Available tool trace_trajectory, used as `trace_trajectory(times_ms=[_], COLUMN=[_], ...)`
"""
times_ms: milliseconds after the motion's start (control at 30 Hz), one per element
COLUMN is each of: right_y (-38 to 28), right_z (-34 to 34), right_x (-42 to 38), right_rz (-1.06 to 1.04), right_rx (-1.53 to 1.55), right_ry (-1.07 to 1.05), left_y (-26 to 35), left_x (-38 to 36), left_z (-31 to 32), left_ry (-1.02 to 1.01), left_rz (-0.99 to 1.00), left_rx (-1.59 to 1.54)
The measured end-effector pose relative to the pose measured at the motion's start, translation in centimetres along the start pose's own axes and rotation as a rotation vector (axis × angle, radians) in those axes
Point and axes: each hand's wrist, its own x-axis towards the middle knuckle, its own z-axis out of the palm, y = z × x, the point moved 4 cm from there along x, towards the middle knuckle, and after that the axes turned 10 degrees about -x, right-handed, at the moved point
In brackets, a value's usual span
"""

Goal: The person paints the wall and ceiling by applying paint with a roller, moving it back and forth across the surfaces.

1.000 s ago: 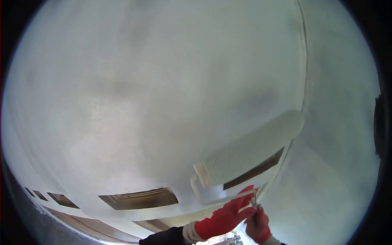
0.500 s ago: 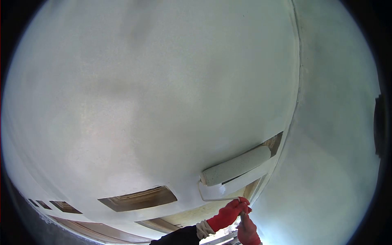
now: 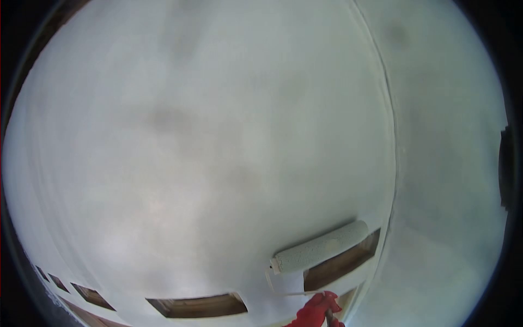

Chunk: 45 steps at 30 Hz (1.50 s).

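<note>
Two red-gloved hands are at the bottom edge, right of centre. My left hand (image 3: 315, 312) is closed round the paint roller near the top of its handle. Only a sliver of my right hand (image 3: 337, 323) shows, closed against the handle just below; the rest is cut off by the frame. The paint roller (image 3: 321, 248) has a long whitish sleeve on a thin bent wire frame. Its sleeve lies slanted against the white wall (image 3: 218, 180), just above a rectangular opening (image 3: 343, 267) and partly over its upper edge.
Another recessed opening (image 3: 199, 306) is at the lower centre, with several smaller ones at the lower left. A vertical corner line (image 3: 393, 136) separates the wall from a second pale surface (image 3: 447, 218) on the right. A dark object (image 3: 506, 169) stands at the right edge.
The wall openings and both hands now appear lower in view. The roller sits higher relative to the right-hand opening, which is more exposed. My right hand is mostly out of frame.
</note>
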Motion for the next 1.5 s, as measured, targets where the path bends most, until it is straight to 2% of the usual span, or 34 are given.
trace_trajectory(times_ms=[33, 100, 167, 200, 233, 300, 367, 400, 500, 533, 633, 700, 733, 767, 833, 900, 967, 1000, 1033, 1067, 1100, 1133, 1167, 1200, 1233, 1267, 1300, 1333, 1367, 1433, 1500], right_y=[-0.7, -2.8, -4.3, -5.6, -6.7, -7.9, -10.7, -10.9, -14.7, -16.4, -21.3, -24.1, -25.7, -27.3, -30.7, -34.3, -38.7, -40.9, -42.9, -45.0, -46.7, -48.1, -49.4, -50.2, -50.5, -50.8, -51.4, -50.8, -50.8, -50.0, -49.0], right_z=[-0.4, -2.0, -3.1, -4.3, -5.4, -6.7, -9.1, -9.2, -12.3, -13.7, -17.3, -19.6, -20.8, -22.0, -23.8, -26.8, -30.8, -33.8, -36.2, -37.8, -39.2, -40.1, -40.5, -40.6, -41.1, -42.0, -42.4, -39.7, -39.1, -38.7, -38.8], right_x=[0.6, 2.6, 4.3, 5.5, 6.7, 9.0, 12.3, 14.5, 19.4, 21.1, 26.6, 30.5, 32.0, 33.5, 35.8, 39.6, 42.5, 46.6, 50.4, 50.2, 49.1, 48.1, 48.2, 48.2, 51.4, 56.1, 58.4, 52.2, 52.5, 54.8, 56.2], right_rz=[-0.066, -0.124, -0.078, -0.114, -0.088, -0.156, -0.348, -0.330, -0.234, -0.331, -0.605, -0.656, -0.704, -0.748, -0.865, -0.713, -0.609, -0.656, -0.699, -0.677, -0.650, -0.651, -0.508, -0.366, -0.369, -0.489, -0.615, -0.435, -0.440, -0.512, -0.532], right_rx=[0.018, 0.034, -0.042, -0.045, -0.028, -0.030, -0.066, -0.049, -0.016, 0.002, 0.058, 0.069, -0.009, -0.087, -0.555, -0.562, -0.265, -0.445, -0.627, -0.800, -0.972, -0.977, -0.985, -0.988, -0.991, -0.967, -0.935, -0.493, -0.495, -0.202, -0.152], right_ry=[0.057, 0.118, 0.030, 0.111, 0.088, 0.178, 0.397, 0.425, 0.417, 0.478, 0.653, 0.703, 0.771, 0.839, 1.196, 1.144, 1.078, 1.124, 1.165, 1.115, 1.056, 1.053, 0.913, 0.770, 0.759, 0.892, 1.027, 0.870, 0.860, 0.891, 0.926], left_y=[1.2, 3.9, 6.4, 7.7, 8.9, 11.3, 15.0, 17.5, 24.9, 26.7, 32.6, 36.0, 37.5, 38.7, 40.5, 42.0, 42.8, 43.0, 43.1, 43.2, 43.3, 43.3, 43.1, 43.0, 42.6, 42.2, 41.9, 41.3, 40.8, 40.2, 39.3], left_x=[0.0, -0.2, 0.4, 0.5, 0.5, 0.5, 0.0, -0.6, -2.6, -2.4, -1.7, 0.1, -0.3, -1.0, -2.2, -3.0, -4.0, -4.5, -4.9, -5.1, -5.1, -5.1, -5.4, -5.8, -6.2, -6.6, -7.1, -7.6, -8.1, -9.3, -9.6], left_z=[0.2, 1.8, 2.7, 3.2, 3.7, 4.8, 6.2, 7.4, 11.0, 11.7, 14.2, 14.9, 15.2, 16.0, 17.0, 16.9, 17.0, 17.1, 17.1, 16.8, 16.1, 15.8, 15.4, 15.1, 14.7, 14.2, 13.8, 13.1, 12.4, 11.3, 9.8], left_ry=[-0.001, -0.118, -0.152, -0.166, -0.179, -0.201, -0.271, -0.275, -0.343, -0.388, -0.454, -0.442, -0.506, -0.507, -0.220, -0.198, -0.168, -0.163, -0.158, -0.152, -0.146, -0.186, -0.218, -0.210, -0.176, -0.143, -0.136, -0.123, -0.111, -0.084, -0.072], left_rz=[-0.016, 0.092, 0.185, 0.253, 0.318, 0.445, 0.671, 0.674, 0.759, 0.817, 0.899, 1.100, 1.265, 1.277, 1.046, 1.066, 1.280, 1.287, 1.190, 1.092, 1.094, 1.160, 1.227, 1.225, 1.097, 0.972, 0.974, 0.936, 0.893, 0.847, 0.785], left_rx=[0.119, 0.066, 0.148, 0.213, 0.277, 0.402, 0.558, 0.561, 0.889, 0.996, 1.013, 0.906, 1.041, 1.044, 0.933, 0.933, 1.242, 1.242, 1.144, 1.043, 1.040, 1.134, 1.229, 1.225, 1.140, 1.056, 1.051, 1.083, 1.116, 1.118, 1.117])
